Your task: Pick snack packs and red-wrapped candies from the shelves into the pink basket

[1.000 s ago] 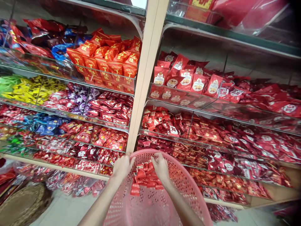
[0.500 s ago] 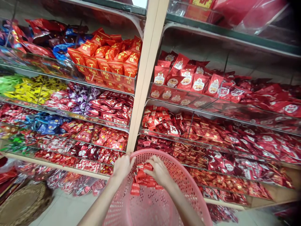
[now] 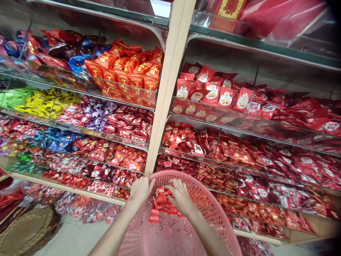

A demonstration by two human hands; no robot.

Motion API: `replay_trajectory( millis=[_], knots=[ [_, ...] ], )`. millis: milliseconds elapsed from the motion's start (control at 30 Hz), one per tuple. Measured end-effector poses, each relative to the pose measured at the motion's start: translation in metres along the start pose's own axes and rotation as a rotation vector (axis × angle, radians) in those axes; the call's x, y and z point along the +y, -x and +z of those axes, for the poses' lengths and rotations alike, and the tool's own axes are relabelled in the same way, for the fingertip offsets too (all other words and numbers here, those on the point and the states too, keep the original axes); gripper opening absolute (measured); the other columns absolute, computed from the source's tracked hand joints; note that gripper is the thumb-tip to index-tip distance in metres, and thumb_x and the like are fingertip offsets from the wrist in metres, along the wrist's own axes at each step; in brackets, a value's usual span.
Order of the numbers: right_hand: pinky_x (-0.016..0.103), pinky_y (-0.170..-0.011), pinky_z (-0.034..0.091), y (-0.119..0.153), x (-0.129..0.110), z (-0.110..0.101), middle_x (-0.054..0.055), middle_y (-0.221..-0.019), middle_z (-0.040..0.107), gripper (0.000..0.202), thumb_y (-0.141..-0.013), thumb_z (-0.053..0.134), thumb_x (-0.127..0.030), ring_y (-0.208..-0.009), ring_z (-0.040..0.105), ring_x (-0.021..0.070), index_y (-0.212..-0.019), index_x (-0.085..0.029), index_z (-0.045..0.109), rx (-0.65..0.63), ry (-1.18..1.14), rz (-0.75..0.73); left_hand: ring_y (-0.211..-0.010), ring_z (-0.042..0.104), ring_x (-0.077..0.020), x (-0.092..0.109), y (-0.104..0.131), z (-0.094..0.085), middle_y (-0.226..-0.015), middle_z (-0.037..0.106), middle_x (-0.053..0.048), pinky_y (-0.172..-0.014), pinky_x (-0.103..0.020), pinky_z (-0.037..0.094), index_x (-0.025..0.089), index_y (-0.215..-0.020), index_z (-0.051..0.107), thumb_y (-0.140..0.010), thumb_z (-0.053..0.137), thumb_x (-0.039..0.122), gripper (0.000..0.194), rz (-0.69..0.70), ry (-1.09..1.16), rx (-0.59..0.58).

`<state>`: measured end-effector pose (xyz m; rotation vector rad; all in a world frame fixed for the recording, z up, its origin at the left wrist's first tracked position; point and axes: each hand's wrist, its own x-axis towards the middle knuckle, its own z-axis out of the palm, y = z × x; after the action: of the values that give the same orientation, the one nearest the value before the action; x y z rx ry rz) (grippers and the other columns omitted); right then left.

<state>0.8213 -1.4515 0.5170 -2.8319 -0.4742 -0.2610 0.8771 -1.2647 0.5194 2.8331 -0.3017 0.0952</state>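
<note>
A pink plastic basket [image 3: 217,199] with a perforated wall hangs low in front of the shelves. My left hand [image 3: 140,189] is closed over its far left rim, thumb on the inside. Small red candy packets [image 3: 162,201] with pale lettering lie in a pile inside, against the far wall. Just over the right part of this pile is my right hand [image 3: 181,196], its fingers curved and thumb apart, with no packet visibly gripped. It covers some of the packets, and whether its fingertips touch them is hard to see.
Tiered shelves of wrapped sweets face me on both sides of a wooden post [image 3: 166,92]. Orange-red packets [image 3: 128,78] fill the upper left bin, red biscuit packets [image 3: 213,92] the right one. A woven basket [image 3: 28,229] and bagged sweets [image 3: 87,209] are at floor level.
My right hand's fingers have lifted and loosened slightly over the red packets. My left hand keeps its hold on the rim. The shelves have shifted slightly right and down in view.
</note>
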Motion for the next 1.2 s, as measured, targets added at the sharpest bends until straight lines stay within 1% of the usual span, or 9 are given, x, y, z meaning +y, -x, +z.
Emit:
replay_trajectory(
  millis=[100, 167, 333, 467, 767, 967, 1067, 1133, 1200],
  knots=[
    [0.034, -0.081, 0.037, -0.003, -0.001, 0.006, 0.003, -0.104, 0.056, 0.013, -0.079, 0.06, -0.016, -0.098, 0.046, 0.0211, -0.09, -0.023, 0.059, 0.058, 0.048, -0.048, -0.079, 0.066, -0.0295, 0.002, 0.001, -0.003, -0.085, 0.069, -0.012, -0.066, -0.037, 0.049, 0.016, -0.109, 0.058, -0.09, 0.034, 0.042, 0.04, -0.009, 0.005, -0.012],
    [0.032, -0.079, 0.036, -0.004, 0.001, 0.01, 0.002, -0.099, 0.058, 0.007, -0.082, 0.056, -0.016, -0.094, 0.047, 0.0196, -0.084, -0.022, 0.057, 0.101, 0.06, -0.08, -0.08, 0.065, -0.0288, 0.003, 0.002, -0.006, -0.086, 0.069, -0.012, -0.066, -0.036, 0.049, 0.017, -0.11, 0.058, -0.09, 0.034, 0.042, 0.04, -0.012, 0.012, -0.02],
    [0.032, -0.078, 0.035, -0.005, 0.003, 0.017, 0.003, -0.096, 0.059, 0.011, -0.088, 0.045, -0.016, -0.091, 0.047, 0.0189, -0.088, -0.021, 0.055, 0.164, 0.058, -0.063, -0.081, 0.065, -0.0277, 0.005, 0.004, -0.009, -0.086, 0.068, -0.013, -0.067, -0.034, 0.047, 0.016, -0.108, 0.059, -0.09, 0.032, 0.042, 0.042, -0.007, -0.002, -0.026],
    [0.034, -0.079, 0.034, -0.004, -0.003, 0.023, 0.005, -0.096, 0.059, 0.013, -0.09, 0.042, -0.018, -0.09, 0.047, 0.0194, -0.089, -0.02, 0.054, 0.204, 0.055, -0.047, -0.082, 0.065, -0.028, 0.005, 0.004, -0.008, -0.087, 0.067, -0.013, -0.067, -0.035, 0.047, 0.016, -0.11, 0.058, -0.091, 0.031, 0.043, 0.043, -0.007, 0.003, -0.029],
    [0.033, -0.083, 0.032, 0.001, -0.016, 0.038, 0.001, -0.088, 0.059, 0.012, -0.09, 0.045, -0.018, -0.086, 0.047, 0.0162, -0.084, -0.022, 0.055, 0.165, 0.051, -0.201, -0.081, 0.065, -0.0259, 0.006, 0.003, -0.006, -0.086, 0.068, -0.012, -0.066, -0.032, 0.046, 0.016, -0.107, 0.059, -0.091, 0.029, 0.045, 0.044, 0.0, 0.013, -0.017],
    [0.034, -0.083, 0.031, 0.003, -0.018, 0.034, 0.001, -0.087, 0.059, 0.016, -0.091, 0.041, -0.019, -0.086, 0.048, 0.0155, -0.084, -0.022, 0.056, 0.144, 0.032, -0.208, -0.081, 0.065, -0.0265, 0.006, 0.001, -0.005, -0.085, 0.068, -0.013, -0.066, -0.032, 0.047, 0.014, -0.105, 0.06, -0.091, 0.028, 0.045, 0.047, -0.009, 0.005, -0.026],
    [0.035, -0.085, 0.032, 0.003, -0.016, 0.03, 0.001, -0.089, 0.06, 0.013, -0.09, 0.045, -0.025, -0.088, 0.049, 0.0163, -0.089, -0.023, 0.058, 0.141, -0.014, -0.209, -0.081, 0.065, -0.0264, 0.006, 0.0, -0.005, -0.085, 0.068, -0.013, -0.067, -0.033, 0.047, 0.015, -0.106, 0.06, -0.091, 0.028, 0.045, 0.046, -0.008, 0.009, -0.029],
    [0.035, -0.086, 0.032, 0.002, -0.012, 0.026, 0.003, -0.095, 0.061, 0.014, -0.089, 0.049, -0.031, -0.092, 0.049, 0.0176, -0.097, -0.023, 0.057, 0.178, -0.059, -0.181, -0.081, 0.065, -0.0257, 0.006, 0.0, -0.006, -0.085, 0.068, -0.013, -0.068, -0.032, 0.046, 0.015, -0.106, 0.06, -0.091, 0.029, 0.045, 0.045, -0.006, 0.011, -0.033],
    [0.035, -0.086, 0.033, 0.001, -0.004, 0.019, 0.005, -0.101, 0.061, 0.021, -0.089, 0.048, -0.034, -0.096, 0.049, 0.0189, -0.105, -0.022, 0.056, 0.241, -0.088, -0.096, -0.082, 0.065, -0.0259, 0.006, 0.001, -0.007, -0.086, 0.067, -0.013, -0.069, -0.033, 0.046, 0.015, -0.107, 0.059, -0.091, 0.029, 0.044, 0.045, -0.005, 0.013, -0.035]
  ],
)
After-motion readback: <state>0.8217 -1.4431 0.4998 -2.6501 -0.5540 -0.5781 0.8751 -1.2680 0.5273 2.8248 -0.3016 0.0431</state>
